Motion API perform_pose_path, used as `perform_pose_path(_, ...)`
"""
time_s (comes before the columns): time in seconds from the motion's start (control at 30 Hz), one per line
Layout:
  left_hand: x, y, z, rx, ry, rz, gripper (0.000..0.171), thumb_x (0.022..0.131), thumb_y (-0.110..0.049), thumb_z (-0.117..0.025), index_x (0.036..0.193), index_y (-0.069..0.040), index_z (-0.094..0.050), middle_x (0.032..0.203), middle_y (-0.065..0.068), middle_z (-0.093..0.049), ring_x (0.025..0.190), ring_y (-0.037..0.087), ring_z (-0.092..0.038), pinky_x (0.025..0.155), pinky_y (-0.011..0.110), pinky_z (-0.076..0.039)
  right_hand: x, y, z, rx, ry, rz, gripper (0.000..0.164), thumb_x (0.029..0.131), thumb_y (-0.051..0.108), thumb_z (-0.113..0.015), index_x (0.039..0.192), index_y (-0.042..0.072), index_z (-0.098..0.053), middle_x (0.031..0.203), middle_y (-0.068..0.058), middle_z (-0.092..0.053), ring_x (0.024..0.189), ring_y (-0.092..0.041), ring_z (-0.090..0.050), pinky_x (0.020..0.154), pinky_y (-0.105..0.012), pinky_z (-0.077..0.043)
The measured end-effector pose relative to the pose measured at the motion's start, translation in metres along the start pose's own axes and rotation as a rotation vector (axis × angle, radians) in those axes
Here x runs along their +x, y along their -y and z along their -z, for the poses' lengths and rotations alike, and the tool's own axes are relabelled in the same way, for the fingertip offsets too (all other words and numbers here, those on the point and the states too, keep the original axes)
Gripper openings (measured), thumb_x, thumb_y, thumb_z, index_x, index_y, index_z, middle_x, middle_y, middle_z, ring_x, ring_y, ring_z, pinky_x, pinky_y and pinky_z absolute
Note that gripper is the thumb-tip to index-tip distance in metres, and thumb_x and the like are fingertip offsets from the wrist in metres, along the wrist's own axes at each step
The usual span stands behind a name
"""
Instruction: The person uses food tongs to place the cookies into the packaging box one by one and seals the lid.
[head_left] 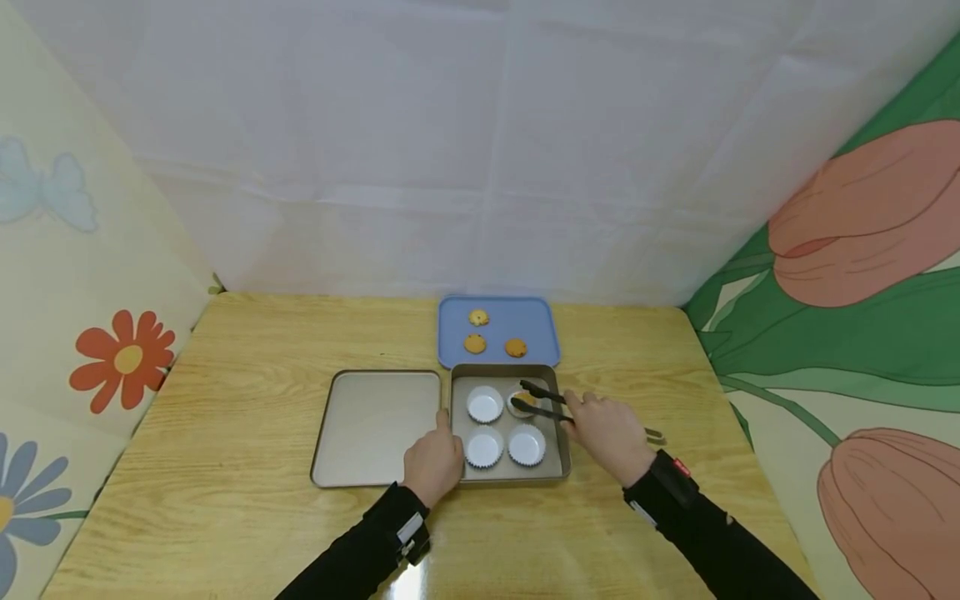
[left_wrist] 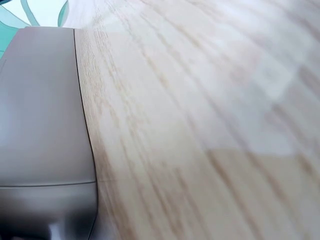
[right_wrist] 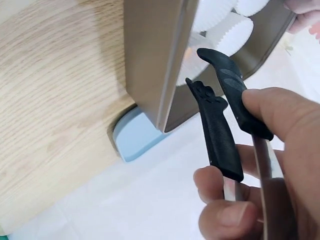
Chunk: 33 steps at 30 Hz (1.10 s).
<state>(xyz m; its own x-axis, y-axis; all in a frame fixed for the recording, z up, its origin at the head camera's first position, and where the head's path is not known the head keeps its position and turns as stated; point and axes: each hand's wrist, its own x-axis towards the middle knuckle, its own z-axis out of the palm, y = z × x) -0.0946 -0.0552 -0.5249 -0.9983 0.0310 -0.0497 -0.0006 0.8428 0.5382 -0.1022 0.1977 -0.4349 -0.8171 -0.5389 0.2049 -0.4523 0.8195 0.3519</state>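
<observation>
Right hand (head_left: 609, 437): fingers are curling round tongs (right_wrist: 220, 137), whose parted black tips are reaching over the paper cup (right_wrist: 191, 73) at the deep pan's (head_left: 504, 372) far right corner (one cookie (head_left: 527, 398) is lying inside). Left hand (head_left: 435, 460): index finger is pointing along the pan's left edge; whether the hand is gripping cannot be told. Three more cups (head_left: 483, 447) are occupying the pan's remaining corners. Blue tray (head_left: 532, 321), desk's (head_left: 637, 358) far edge: is carrying three cookies (head_left: 475, 343).

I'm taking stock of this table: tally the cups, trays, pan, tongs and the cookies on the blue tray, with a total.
White cups: 4
Cookies on the blue tray: 3
Blue tray: 1
Deep pan: 1
Flat tray: 1
Tongs: 1
Total: 11
</observation>
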Motion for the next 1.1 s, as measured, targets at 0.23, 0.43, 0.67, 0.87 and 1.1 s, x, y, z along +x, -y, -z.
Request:
perform_pose_path(0.23,0.001,0.0,0.0,0.003,0.01,0.003,0.043,0.089,-0.017,-0.043,0.126,0.003,-0.039,0.055,0.008,-0.053,0.045,0.023,-0.049,0.041,0.038,-0.035,0.005,-0.009,0.007,0.004,-0.024,-0.048,0.046,0.078,0.041,-0.067,0.109,0.007,-0.063,0.07,-0.01,-0.06,0.037,-0.013,-0.041,0.031,-0.026,-0.026)
perform_pose_path(0.43,0.0,-0.001,0.0,-0.003,0.016,0.007,0.043,0.088,-0.016,-0.043,0.127,0.004,-0.039,0.055,0.009,-0.054,0.045,0.023,-0.05,0.041,0.038,-0.036,0.019,-0.023,0.011,0.099,-0.013,-0.134,0.051,0.083,0.04,-0.063,0.117,0.003,-0.06,0.078,-0.015,-0.062,0.039,-0.015,-0.045,0.032,-0.027,-0.027)
perform_pose_path(0.67,0.0,-0.001,-0.001,0.001,0.017,0.008,0.044,0.089,-0.016,-0.042,0.128,0.004,-0.039,0.056,0.008,-0.053,0.045,0.023,-0.05,0.041,0.038,-0.036,0.041,-0.035,0.01,0.18,-0.027,-0.198,0.051,0.085,0.039,-0.061,0.118,0.0,-0.058,0.074,-0.017,-0.06,0.04,-0.016,-0.042,0.033,-0.028,-0.026)
perform_pose_path(0.87,-0.002,-0.002,0.0,0.007,0.013,0.002,0.044,0.089,-0.016,-0.041,0.128,0.005,-0.039,0.052,0.007,-0.05,0.043,0.022,-0.047,0.04,0.037,-0.035,0.06,-0.039,0.005,0.259,0.028,-0.248,0.05,0.087,0.039,-0.058,0.12,0.001,-0.056,0.08,-0.018,-0.061,0.045,-0.02,-0.046,0.036,-0.03,-0.028)
perform_pose_path(1.1,-0.002,-0.003,0.0,0.015,-0.008,0.001,0.043,0.088,-0.016,-0.043,0.126,0.004,-0.04,0.055,0.009,-0.053,0.044,0.024,-0.049,0.04,0.039,-0.035,0.078,-0.042,-0.007,0.302,0.046,-0.253,0.046,0.087,0.037,-0.058,0.116,0.002,-0.057,0.075,-0.016,-0.06,0.047,-0.02,-0.048,0.038,-0.031,-0.031)
